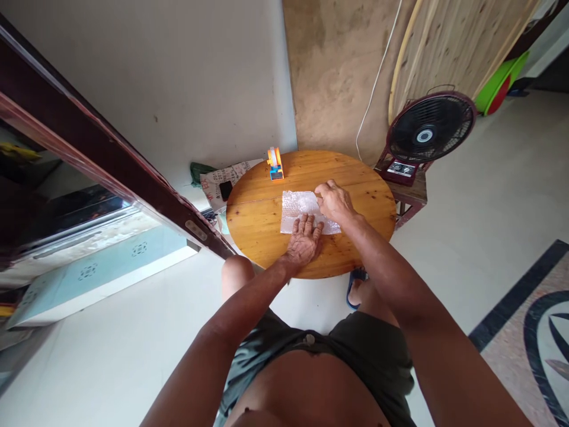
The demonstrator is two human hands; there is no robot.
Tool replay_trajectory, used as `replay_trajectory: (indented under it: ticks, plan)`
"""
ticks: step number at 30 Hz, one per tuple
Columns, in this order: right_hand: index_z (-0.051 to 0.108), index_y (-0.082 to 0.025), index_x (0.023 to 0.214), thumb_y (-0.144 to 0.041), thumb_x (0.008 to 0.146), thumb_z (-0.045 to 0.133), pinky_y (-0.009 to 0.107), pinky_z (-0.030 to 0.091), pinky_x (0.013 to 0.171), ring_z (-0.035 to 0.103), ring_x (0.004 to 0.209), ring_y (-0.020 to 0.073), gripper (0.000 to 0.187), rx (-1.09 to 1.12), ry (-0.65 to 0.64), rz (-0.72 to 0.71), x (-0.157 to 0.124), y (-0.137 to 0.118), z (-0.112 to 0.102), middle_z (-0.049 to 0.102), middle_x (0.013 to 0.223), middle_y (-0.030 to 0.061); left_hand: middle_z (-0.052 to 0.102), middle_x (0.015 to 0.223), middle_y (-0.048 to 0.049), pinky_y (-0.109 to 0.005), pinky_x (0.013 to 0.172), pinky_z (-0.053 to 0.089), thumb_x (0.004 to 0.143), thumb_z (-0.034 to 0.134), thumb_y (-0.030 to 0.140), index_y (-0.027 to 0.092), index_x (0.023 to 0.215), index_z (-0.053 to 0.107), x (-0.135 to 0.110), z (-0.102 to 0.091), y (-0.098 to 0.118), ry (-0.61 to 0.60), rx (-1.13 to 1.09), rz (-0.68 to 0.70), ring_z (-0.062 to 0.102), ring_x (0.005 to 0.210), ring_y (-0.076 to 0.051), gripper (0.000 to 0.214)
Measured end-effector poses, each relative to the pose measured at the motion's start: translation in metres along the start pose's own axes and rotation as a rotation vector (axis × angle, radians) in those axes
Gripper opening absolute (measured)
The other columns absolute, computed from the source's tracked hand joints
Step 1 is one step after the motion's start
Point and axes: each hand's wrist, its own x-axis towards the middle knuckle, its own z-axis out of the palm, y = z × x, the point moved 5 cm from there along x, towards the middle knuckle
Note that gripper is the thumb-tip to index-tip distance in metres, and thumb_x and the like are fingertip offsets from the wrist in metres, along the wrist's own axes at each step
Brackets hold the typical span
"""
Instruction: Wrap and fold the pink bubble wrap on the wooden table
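Note:
A sheet of clear bubble wrap (293,204) lies on the round wooden table (262,249). My left hand (304,237) rests flat on its near edge, fingers stretched out and a little apart. At the wrap's upper right side, my right hand (334,200) is closed, with its thumb and fingertips pinched at the sheet's edge. Part of the wrap's right side is hidden under my right hand and wrist. Beyond the wrap, near the table's far edge, stands an orange and blue tape dispenser (275,163).
A black fan (424,135) stands on a wooden stool (411,188) right of the table. Behind the table rises the wall (222,71), with a white cable (377,71) hanging down. A dark phone (226,190) lies on a printed sack at the left. A door frame (111,136) runs along the left.

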Motion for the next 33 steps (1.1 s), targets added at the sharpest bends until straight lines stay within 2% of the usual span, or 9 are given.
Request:
replay_trajectory:
  ticks: [2, 6, 9, 14, 16, 21, 26, 28, 33]
  plan:
    - [0.07, -0.014, 0.115, -0.024, 0.096, 0.05, 0.034, 0.045, 0.092, 0.063, 0.106, 0.0282, 0.03, -0.009, 0.018, 0.026, -0.002, -0.007, -0.007, 0.065, 0.121, 0.0171, 0.036, 0.162, -0.0246, -0.065, 0.124, 0.021, 0.096, 0.048, 0.03, 0.011, 0.152, 0.043, 0.0, 0.0, 0.001, -0.016, -0.005, -0.001, 0.019, 0.157, -0.04, 0.059]
    - [0.074, -0.022, 0.105, -0.028, 0.096, 0.052, 0.03, 0.046, 0.091, 0.065, 0.104, 0.0235, 0.025, 0.024, -0.176, -0.066, 0.0, -0.02, 0.009, 0.073, 0.111, 0.008, 0.034, 0.163, -0.0256, -0.063, 0.124, 0.021, 0.095, 0.049, 0.03, 0.008, 0.154, 0.038, 0.002, -0.002, 0.002, -0.017, -0.01, -0.021, 0.018, 0.157, -0.04, 0.064]
    - [0.07, -0.023, 0.121, -0.031, 0.093, 0.058, 0.033, 0.048, 0.092, 0.065, 0.108, 0.0253, 0.031, -0.048, -0.227, -0.012, 0.01, -0.023, 0.023, 0.071, 0.12, 0.0107, 0.035, 0.162, -0.0257, -0.063, 0.124, 0.021, 0.095, 0.048, 0.03, 0.007, 0.154, 0.038, 0.002, -0.003, 0.003, -0.019, -0.006, -0.037, 0.021, 0.156, -0.04, 0.064]
    - [0.057, -0.015, 0.138, -0.028, 0.086, 0.068, 0.043, 0.047, 0.099, 0.059, 0.121, 0.0355, 0.055, -0.149, -0.196, 0.09, 0.028, -0.02, 0.038, 0.06, 0.132, 0.0237, 0.036, 0.162, -0.0239, -0.064, 0.124, 0.021, 0.096, 0.049, 0.032, 0.011, 0.152, 0.042, 0.001, -0.002, 0.002, -0.003, 0.027, -0.013, 0.019, 0.157, -0.04, 0.061]
    - [0.05, -0.017, 0.144, -0.029, 0.086, 0.069, 0.045, 0.045, 0.101, 0.058, 0.123, 0.0357, 0.062, -0.147, -0.22, 0.119, 0.029, -0.015, 0.042, 0.058, 0.135, 0.0242, 0.037, 0.161, -0.0238, -0.065, 0.124, 0.021, 0.096, 0.051, 0.032, 0.012, 0.151, 0.045, 0.001, -0.001, 0.002, -0.009, 0.042, -0.005, 0.02, 0.156, -0.041, 0.06]
    - [0.042, -0.019, 0.149, -0.055, 0.084, 0.072, 0.045, 0.045, 0.103, 0.057, 0.126, 0.0342, 0.081, -0.071, -0.296, 0.188, 0.027, -0.009, 0.043, 0.057, 0.137, 0.0216, 0.036, 0.161, -0.0253, -0.064, 0.124, 0.021, 0.098, 0.05, 0.032, 0.01, 0.151, 0.045, 0.001, -0.004, 0.004, -0.024, 0.055, 0.002, 0.023, 0.155, -0.041, 0.058]
    - [0.048, -0.016, 0.143, -0.028, 0.083, 0.073, 0.043, 0.047, 0.102, 0.06, 0.125, 0.0333, 0.066, -0.143, -0.393, 0.166, 0.034, -0.02, 0.04, 0.059, 0.135, 0.0215, 0.038, 0.16, -0.0246, -0.062, 0.124, 0.023, 0.099, 0.048, 0.034, 0.01, 0.151, 0.046, 0.0, -0.006, 0.004, -0.006, 0.084, -0.017, 0.026, 0.154, -0.041, 0.057]
    - [0.048, -0.016, 0.143, -0.023, 0.085, 0.071, 0.044, 0.048, 0.102, 0.061, 0.125, 0.0337, 0.063, -0.167, -0.396, 0.161, 0.036, -0.02, 0.041, 0.059, 0.135, 0.0223, 0.038, 0.161, -0.024, -0.062, 0.124, 0.023, 0.099, 0.048, 0.034, 0.012, 0.151, 0.046, 0.0, -0.006, 0.004, -0.006, 0.086, -0.013, 0.026, 0.154, -0.04, 0.056]
    - [0.052, -0.01, 0.139, -0.022, 0.088, 0.065, 0.038, 0.05, 0.099, 0.065, 0.12, 0.03, 0.054, -0.137, -0.318, 0.235, 0.031, 0.008, 0.045, 0.068, 0.125, 0.0217, 0.038, 0.16, -0.0244, -0.063, 0.124, 0.021, 0.097, 0.052, 0.033, 0.013, 0.15, 0.047, 0.0, -0.003, 0.003, -0.018, 0.075, -0.01, 0.026, 0.154, -0.042, 0.057]
